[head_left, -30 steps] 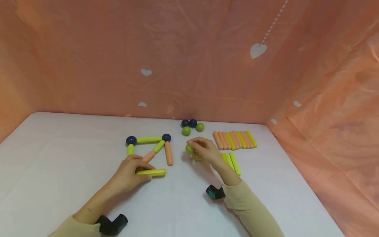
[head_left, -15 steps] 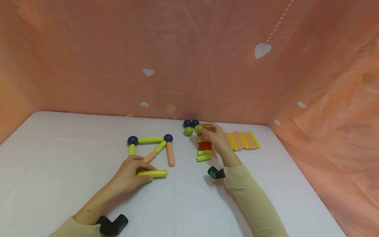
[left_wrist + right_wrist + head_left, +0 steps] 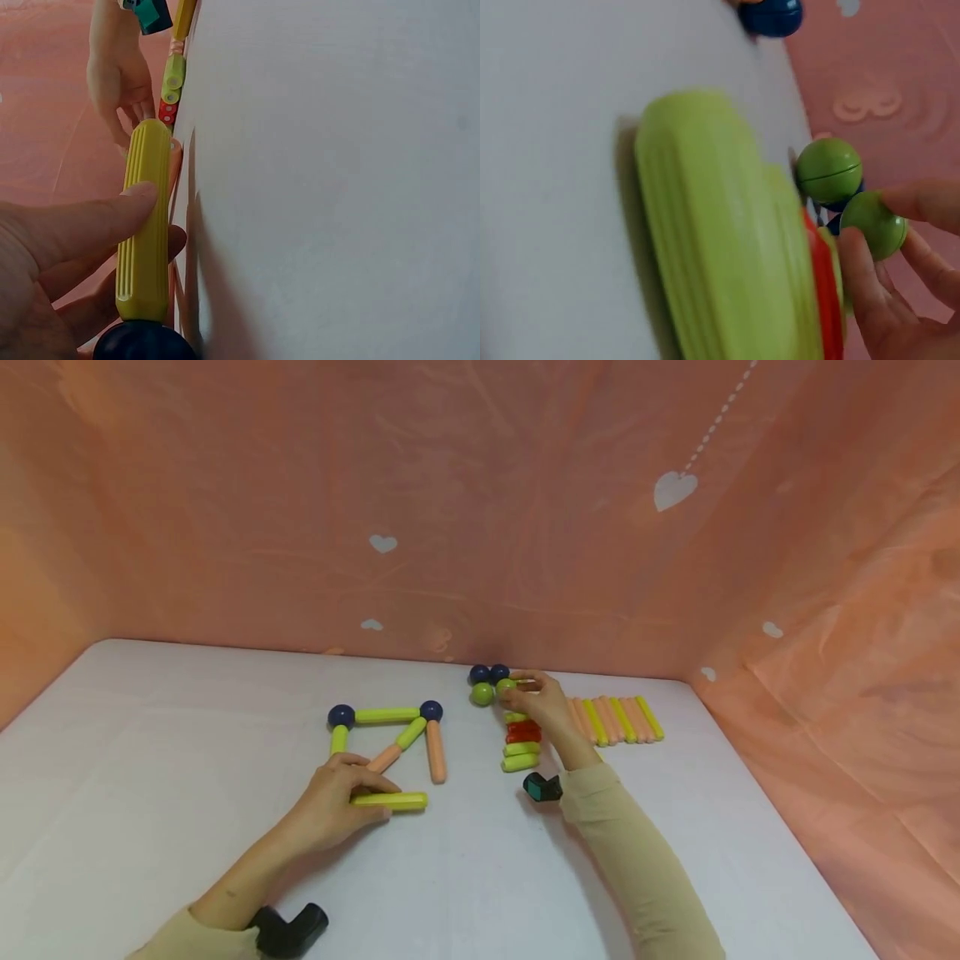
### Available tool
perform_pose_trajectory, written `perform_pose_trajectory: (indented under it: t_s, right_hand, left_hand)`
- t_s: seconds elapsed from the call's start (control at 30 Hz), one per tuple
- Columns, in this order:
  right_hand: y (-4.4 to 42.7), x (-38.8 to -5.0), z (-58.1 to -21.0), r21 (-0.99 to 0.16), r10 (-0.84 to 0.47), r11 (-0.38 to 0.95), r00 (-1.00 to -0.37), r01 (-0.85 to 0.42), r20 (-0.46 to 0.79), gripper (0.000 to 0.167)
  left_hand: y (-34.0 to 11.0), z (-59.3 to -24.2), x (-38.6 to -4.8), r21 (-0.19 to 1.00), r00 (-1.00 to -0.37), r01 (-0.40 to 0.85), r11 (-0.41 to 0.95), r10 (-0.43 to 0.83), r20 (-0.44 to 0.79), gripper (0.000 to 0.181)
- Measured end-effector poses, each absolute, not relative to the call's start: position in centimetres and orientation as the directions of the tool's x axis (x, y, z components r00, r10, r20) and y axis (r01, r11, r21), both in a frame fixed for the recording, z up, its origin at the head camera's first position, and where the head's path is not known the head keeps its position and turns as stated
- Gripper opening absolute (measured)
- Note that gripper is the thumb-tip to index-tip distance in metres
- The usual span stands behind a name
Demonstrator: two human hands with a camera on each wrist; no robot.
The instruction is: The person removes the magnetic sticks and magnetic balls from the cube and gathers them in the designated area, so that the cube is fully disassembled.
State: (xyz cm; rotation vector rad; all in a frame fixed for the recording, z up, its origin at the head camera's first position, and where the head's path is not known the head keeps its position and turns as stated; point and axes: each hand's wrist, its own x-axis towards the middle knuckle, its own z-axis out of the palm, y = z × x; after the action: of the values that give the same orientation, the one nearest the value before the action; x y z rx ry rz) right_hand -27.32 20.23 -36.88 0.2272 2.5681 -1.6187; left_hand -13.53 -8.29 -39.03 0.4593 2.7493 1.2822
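The left hand pinches a yellow stick; in the left wrist view the thumb lies across this stick, and a dark blue ball sits at its near end. A built frame of sticks runs beyond the hand, with dark balls at its far corners and a peach stick on its right. At the back, the right hand pinches a green ball between thumb and fingers, beside another green ball and two dark blue balls.
Green and red short sticks lie in a column by the right wrist. A row of peach and yellow sticks lies farther right. A pink cloth with white hearts hangs behind the white table.
The right hand has moved away and to the back with the green ball, beside the other balls, uncovering the short sticks. The left hand keeps its grip on the yellow stick.
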Motion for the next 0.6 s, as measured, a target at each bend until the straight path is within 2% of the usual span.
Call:
perform_pose_trajectory:
  t_s: [0.27,0.6]
  right_hand:
    - [20.01,-27.93,-37.47,-0.798,0.072,0.592,-0.994,0.113,-0.087,0.034]
    - [19.92,-27.94,-37.46,-0.796,0.067,0.595,-0.994,0.112,-0.090,0.034]
  left_hand:
    - [-8.17,-38.90,-13.44,0.761,-0.955,0.218,0.611,0.295,0.036,0.020]
    - [-8.21,-38.94,-13.40,0.761,-0.956,0.216,0.612,0.290,0.038,0.020]
